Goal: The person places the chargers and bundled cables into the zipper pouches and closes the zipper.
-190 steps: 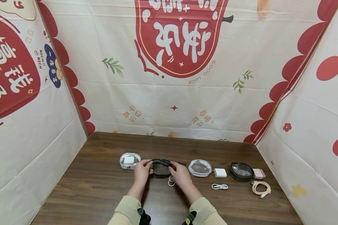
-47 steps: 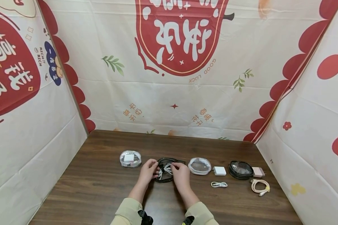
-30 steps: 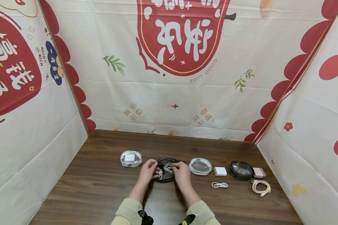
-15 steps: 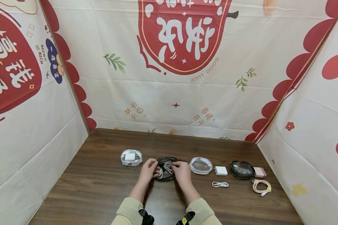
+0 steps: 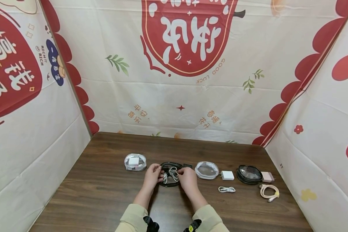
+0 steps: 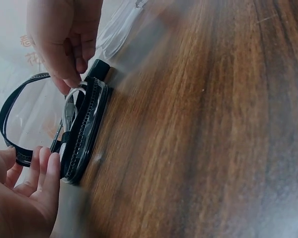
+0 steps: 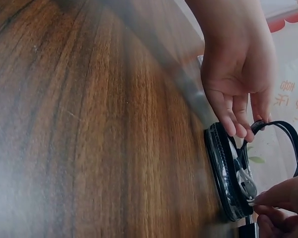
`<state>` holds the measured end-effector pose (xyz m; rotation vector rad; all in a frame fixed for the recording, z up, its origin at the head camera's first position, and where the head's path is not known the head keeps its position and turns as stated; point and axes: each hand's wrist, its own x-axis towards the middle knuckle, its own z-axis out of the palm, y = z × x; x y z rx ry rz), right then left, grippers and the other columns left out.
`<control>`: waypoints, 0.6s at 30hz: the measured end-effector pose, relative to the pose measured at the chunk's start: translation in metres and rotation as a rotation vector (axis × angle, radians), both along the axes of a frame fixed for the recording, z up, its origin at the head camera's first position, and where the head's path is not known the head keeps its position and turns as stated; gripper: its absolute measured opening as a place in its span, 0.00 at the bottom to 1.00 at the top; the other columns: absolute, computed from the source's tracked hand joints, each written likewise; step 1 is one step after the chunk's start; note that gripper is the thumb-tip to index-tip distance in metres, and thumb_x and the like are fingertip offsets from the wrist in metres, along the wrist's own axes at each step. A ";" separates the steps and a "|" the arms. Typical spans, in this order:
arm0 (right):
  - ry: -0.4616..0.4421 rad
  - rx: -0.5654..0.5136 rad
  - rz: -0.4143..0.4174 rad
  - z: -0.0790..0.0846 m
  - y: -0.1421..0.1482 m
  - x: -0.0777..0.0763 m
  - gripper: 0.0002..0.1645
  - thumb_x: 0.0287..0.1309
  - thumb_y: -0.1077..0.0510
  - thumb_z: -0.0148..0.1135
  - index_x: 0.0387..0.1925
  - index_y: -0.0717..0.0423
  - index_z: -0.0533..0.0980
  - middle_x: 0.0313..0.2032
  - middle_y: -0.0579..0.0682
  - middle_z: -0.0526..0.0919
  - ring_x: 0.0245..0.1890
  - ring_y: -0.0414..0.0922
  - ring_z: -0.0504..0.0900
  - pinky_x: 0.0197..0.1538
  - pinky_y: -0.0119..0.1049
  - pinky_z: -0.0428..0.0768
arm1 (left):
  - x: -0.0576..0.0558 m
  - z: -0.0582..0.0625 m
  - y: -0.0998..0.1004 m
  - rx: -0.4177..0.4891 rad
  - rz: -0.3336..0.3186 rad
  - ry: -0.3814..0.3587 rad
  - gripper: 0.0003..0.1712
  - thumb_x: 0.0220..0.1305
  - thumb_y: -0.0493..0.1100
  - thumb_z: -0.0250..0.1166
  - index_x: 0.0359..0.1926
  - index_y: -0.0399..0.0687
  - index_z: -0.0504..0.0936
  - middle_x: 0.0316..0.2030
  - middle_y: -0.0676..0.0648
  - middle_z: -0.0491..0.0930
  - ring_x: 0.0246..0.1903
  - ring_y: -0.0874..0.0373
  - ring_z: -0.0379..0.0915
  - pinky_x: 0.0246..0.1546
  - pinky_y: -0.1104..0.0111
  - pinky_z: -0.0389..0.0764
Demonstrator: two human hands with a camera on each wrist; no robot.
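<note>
Between my hands on the table is a clear round zip case [image 5: 170,184] with black edging, its lid raised. My left hand [image 5: 152,176] holds the raised lid [image 6: 32,109] between thumb and fingers, with other fingertips at the case's rim. Inside the case lies a bundled white cable [image 5: 172,173], held by a dark tie. My right hand [image 5: 188,179] pinches a loop of this cable at the case's right side, its fingertips just over the rim in the right wrist view. A black charger plug [image 5: 187,166] sits right behind the case.
To the left is a clear case [image 5: 127,165] with a white charger [image 5: 133,161]. Rightward are a white-edged case [image 5: 207,170], white charger [image 5: 227,175], white cable [image 5: 227,189], black-edged case [image 5: 249,175], pinkish charger [image 5: 267,177] and cream cable [image 5: 269,192]. Printed cloth walls surround the table [image 5: 104,199].
Six seconds ago the white cable lay on the table by the right hand; now it is in the case, whose lid stands raised. Lately the right fingers have shifted slightly, uncovering the black charger.
</note>
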<state>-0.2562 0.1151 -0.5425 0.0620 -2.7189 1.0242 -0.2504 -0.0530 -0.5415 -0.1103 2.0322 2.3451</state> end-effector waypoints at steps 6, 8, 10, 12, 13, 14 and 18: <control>-0.010 0.026 0.031 -0.002 0.004 0.001 0.07 0.41 0.70 0.64 0.24 0.59 0.85 0.27 0.50 0.83 0.31 0.50 0.81 0.37 0.43 0.79 | -0.009 -0.016 0.001 0.006 0.021 -0.004 0.09 0.73 0.33 0.51 0.48 0.27 0.68 0.38 0.25 0.77 0.25 0.56 0.76 0.27 0.65 0.83; -0.013 0.040 0.047 -0.003 0.006 0.002 0.06 0.41 0.69 0.65 0.24 0.59 0.85 0.26 0.50 0.83 0.32 0.50 0.81 0.38 0.44 0.79 | -0.009 -0.017 0.002 -0.002 0.032 -0.003 0.09 0.73 0.33 0.52 0.48 0.28 0.68 0.38 0.27 0.78 0.25 0.56 0.76 0.27 0.66 0.83; -0.017 0.059 0.068 -0.003 0.008 0.003 0.06 0.41 0.67 0.66 0.25 0.58 0.85 0.27 0.50 0.83 0.33 0.50 0.82 0.39 0.44 0.79 | -0.009 -0.018 0.002 -0.011 0.041 -0.005 0.09 0.73 0.33 0.52 0.48 0.28 0.68 0.37 0.28 0.78 0.25 0.56 0.76 0.27 0.66 0.83; -0.019 0.078 0.092 -0.003 0.010 0.005 0.06 0.42 0.66 0.67 0.26 0.58 0.86 0.28 0.49 0.84 0.34 0.50 0.82 0.40 0.44 0.79 | -0.008 -0.017 0.002 -0.022 0.046 0.000 0.09 0.72 0.33 0.51 0.48 0.28 0.68 0.37 0.28 0.78 0.25 0.55 0.76 0.27 0.66 0.83; -0.022 0.088 0.101 -0.003 0.012 0.005 0.06 0.42 0.66 0.67 0.27 0.57 0.86 0.28 0.49 0.84 0.34 0.50 0.82 0.40 0.44 0.79 | -0.008 -0.017 0.003 -0.026 0.048 -0.002 0.09 0.72 0.33 0.51 0.48 0.29 0.68 0.37 0.28 0.78 0.25 0.55 0.76 0.27 0.66 0.83; -0.025 0.094 0.111 -0.002 0.013 0.006 0.07 0.42 0.65 0.67 0.27 0.57 0.86 0.29 0.49 0.84 0.34 0.50 0.82 0.40 0.44 0.79 | -0.008 -0.017 0.003 -0.029 0.049 -0.005 0.09 0.72 0.33 0.52 0.48 0.29 0.68 0.37 0.29 0.78 0.25 0.55 0.76 0.27 0.66 0.83; -0.038 0.083 0.136 0.001 0.018 0.009 0.09 0.44 0.64 0.67 0.30 0.57 0.87 0.31 0.49 0.83 0.35 0.49 0.80 0.40 0.44 0.78 | -0.008 -0.016 0.002 -0.036 0.038 0.005 0.09 0.72 0.33 0.51 0.48 0.29 0.68 0.37 0.29 0.79 0.25 0.56 0.76 0.27 0.65 0.83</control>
